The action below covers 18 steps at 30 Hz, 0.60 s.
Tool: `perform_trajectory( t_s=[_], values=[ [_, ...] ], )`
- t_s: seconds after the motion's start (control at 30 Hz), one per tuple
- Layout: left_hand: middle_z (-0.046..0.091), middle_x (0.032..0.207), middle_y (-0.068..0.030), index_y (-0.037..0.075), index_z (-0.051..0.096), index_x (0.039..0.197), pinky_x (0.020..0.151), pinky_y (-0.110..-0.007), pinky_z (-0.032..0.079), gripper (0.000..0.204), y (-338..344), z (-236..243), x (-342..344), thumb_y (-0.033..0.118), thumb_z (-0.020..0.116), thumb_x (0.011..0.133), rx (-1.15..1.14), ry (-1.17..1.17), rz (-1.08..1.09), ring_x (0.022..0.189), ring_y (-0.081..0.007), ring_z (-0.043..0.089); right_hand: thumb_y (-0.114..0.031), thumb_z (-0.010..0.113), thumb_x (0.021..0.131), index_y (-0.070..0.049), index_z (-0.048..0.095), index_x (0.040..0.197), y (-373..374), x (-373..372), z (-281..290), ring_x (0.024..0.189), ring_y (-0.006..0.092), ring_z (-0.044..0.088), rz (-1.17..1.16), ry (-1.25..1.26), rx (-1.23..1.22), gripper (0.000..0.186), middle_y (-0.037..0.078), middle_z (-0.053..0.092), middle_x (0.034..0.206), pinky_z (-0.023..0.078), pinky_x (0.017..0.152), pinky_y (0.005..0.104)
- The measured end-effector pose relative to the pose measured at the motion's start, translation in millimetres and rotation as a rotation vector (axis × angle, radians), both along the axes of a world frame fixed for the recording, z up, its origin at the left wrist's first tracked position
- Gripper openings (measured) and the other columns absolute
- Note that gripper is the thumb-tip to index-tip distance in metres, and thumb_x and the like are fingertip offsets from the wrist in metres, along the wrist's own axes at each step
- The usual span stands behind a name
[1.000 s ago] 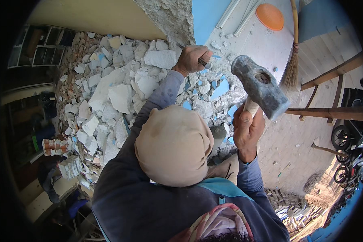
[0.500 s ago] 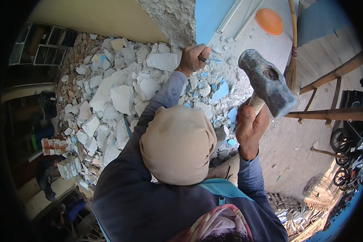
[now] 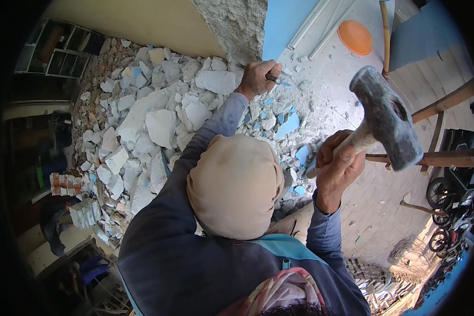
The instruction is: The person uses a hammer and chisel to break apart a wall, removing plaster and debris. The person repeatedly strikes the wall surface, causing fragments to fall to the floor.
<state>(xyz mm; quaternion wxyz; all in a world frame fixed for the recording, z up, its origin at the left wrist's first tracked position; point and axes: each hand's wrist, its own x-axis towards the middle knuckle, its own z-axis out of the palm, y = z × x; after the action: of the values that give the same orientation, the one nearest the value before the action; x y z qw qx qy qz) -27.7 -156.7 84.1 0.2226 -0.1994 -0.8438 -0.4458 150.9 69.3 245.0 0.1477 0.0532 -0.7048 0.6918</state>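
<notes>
My left hand (image 3: pixel 257 79) is closed round a dark ribbed metal chisel (image 3: pixel 272 78), whose end pokes out past the fingers. That hand is beside the foot of a broken concrete wall edge (image 3: pixel 237 26), and the chisel's working tip is hidden. On the right, my right hand (image 3: pixel 342 169) grips the pale handle of a sledgehammer (image 3: pixel 387 116). Its worn grey steel head is raised to the right, apart from the chisel. A rounded beige-cloth shape (image 3: pixel 234 184), seemingly my bent knee, lies between the arms.
Broken concrete rubble (image 3: pixel 160 126) heaps up on the left, with blue-painted chips (image 3: pixel 287 125) nearer the middle. An orange basin (image 3: pixel 355 37) and a broom handle (image 3: pixel 384 31) are at the far right. Wooden beams (image 3: pixel 447 158) and parked motorcycles (image 3: pixel 442 200) are further right.
The hammer has swung to the right with my right hand, and its head is farther from the chisel. My left hand keeps its grip near the wall. The view has shifted slightly.
</notes>
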Motion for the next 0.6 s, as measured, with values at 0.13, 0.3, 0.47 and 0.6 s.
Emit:
perform_trajectory(
  t_s=[0.13,0.3,0.47,0.6],
  values=[
    [0.045,0.061,-0.0138,0.005,0.045,0.074,0.052,-0.042,0.04,0.037,0,0,0,0.021,0.063,0.102,-0.046,0.057,0.005,0.052,-0.0318,0.044,-0.067,0.046,0.105,-0.01,0.04,0.096,-42,-19,-37,0.045,0.0092,0.039,-0.106,0.255,-0.21,0.058,0.002,0.04,0.06,0.033,0.039,0.0273],
    [0.043,0.062,-0.0143,0.006,0.044,0.074,0.054,-0.044,0.038,0.037,6,6,0,0.022,0.063,0.102,-0.052,0.037,-0.029,0.055,-0.0347,0.043,-0.047,0.052,0.111,-0.004,0.056,0.092,-17,-22,-75,0.054,0.0107,0.046,0.094,-0.489,0.264,0.047,0.001,0.054,0.066,0.039,0.05,0.0312],
    [0.043,0.063,-0.0168,0.005,0.042,0.075,0.054,-0.045,0.037,0.038,6,2,3,0.022,0.062,0.102,-0.067,-0.035,-0.019,0.056,-0.037,0.042,-0.059,0.051,0.108,-0.008,0.047,0.094,19,-13,-1,0.049,0.0048,0.04,-0.089,-0.189,-0.112,0.053,-0.002,0.045,0.063,0.032,0.041,0.0232],
    [0.044,0.063,-0.0167,0.004,0.046,0.076,0.054,-0.045,0.038,0.037,4,0,3,0.024,0.063,0.102,-0.054,-0.075,-0.03,0.055,-0.0372,0.043,-0.073,0.041,0.103,-0.015,0.035,0.09,-22,-25,-7,0.042,0.0056,0.034,-0.316,0.224,-0.37,0.06,-0.002,0.032,0.058,0.029,0.033,0.0237]
  ],
)
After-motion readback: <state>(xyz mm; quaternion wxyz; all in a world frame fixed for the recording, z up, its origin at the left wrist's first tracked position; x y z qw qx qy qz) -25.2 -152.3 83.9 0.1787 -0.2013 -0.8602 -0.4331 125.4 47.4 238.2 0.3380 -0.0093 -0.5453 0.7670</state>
